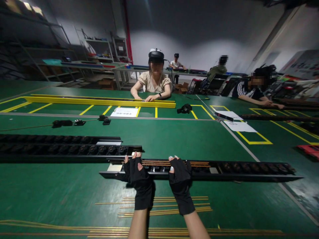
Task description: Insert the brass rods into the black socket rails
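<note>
My left hand (138,174), in a black fingerless glove, is curled round the left ends of several thin brass-coloured rods (156,163). My right hand (179,174), gloved alike, closes over the same rods near their middle, and they stick out to its right. The rods lie lengthwise above a long black channel (249,178), which holds a row of dark parts (239,167). Pale patches, such as the one near my left hand (114,167), show inside the channel. My palms are hidden.
More rods (164,211) lie under my forearms, with longer ones (112,229) at the near edge. Two filled black channels (62,159) are at left. Beyond are a yellow channel (99,102), small black parts (184,109) and paper sheets (126,112). A co-worker (156,79) sits opposite.
</note>
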Demonstrator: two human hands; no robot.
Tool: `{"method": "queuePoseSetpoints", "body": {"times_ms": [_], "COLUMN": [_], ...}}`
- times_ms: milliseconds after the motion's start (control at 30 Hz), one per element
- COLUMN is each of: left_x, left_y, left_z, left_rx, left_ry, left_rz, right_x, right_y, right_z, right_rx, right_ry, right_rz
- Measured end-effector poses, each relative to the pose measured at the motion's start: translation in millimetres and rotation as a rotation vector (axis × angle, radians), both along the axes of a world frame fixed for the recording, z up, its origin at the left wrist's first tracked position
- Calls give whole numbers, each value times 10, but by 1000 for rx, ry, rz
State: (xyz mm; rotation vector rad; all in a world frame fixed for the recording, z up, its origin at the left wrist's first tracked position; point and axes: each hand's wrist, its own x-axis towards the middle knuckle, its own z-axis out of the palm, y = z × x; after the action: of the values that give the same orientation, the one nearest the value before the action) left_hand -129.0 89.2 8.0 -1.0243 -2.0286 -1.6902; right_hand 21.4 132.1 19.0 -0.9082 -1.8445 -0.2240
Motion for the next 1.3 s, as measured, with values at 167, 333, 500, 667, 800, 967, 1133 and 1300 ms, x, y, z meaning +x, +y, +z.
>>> {"method": "queuePoseSetpoints", "body": {"times_ms": [167,333,500,667,800,967,1133,1300], "left_x": [70,133,224,262,370,437,505,595], "left_y": [28,35,50,53,62,74,89,109], "left_z": [57,102,110,125,173,187,183,153], "left_rx": [-75,-17,-67,-52,-46,-73,-34,-72], "left_ry": [224,259,430,437,453,455,476,524], "left_rz": [35,19,-43,-63,-127,-141,-191,-223], "right_x": [-13,-16,-7,-17,-18,-7,-26,-57], "right_y": [-2,6,7,1,0,-3,11,25], "right_z": [22,18,-14,4,14,22,-6,-43], "right_rx": [0,26,-8,-5,12,7,22,23], "right_ry": [11,20,6,6,7,-14,6,35], "right_rz": [-9,6,1,-8,-13,-14,-26,-45]}}
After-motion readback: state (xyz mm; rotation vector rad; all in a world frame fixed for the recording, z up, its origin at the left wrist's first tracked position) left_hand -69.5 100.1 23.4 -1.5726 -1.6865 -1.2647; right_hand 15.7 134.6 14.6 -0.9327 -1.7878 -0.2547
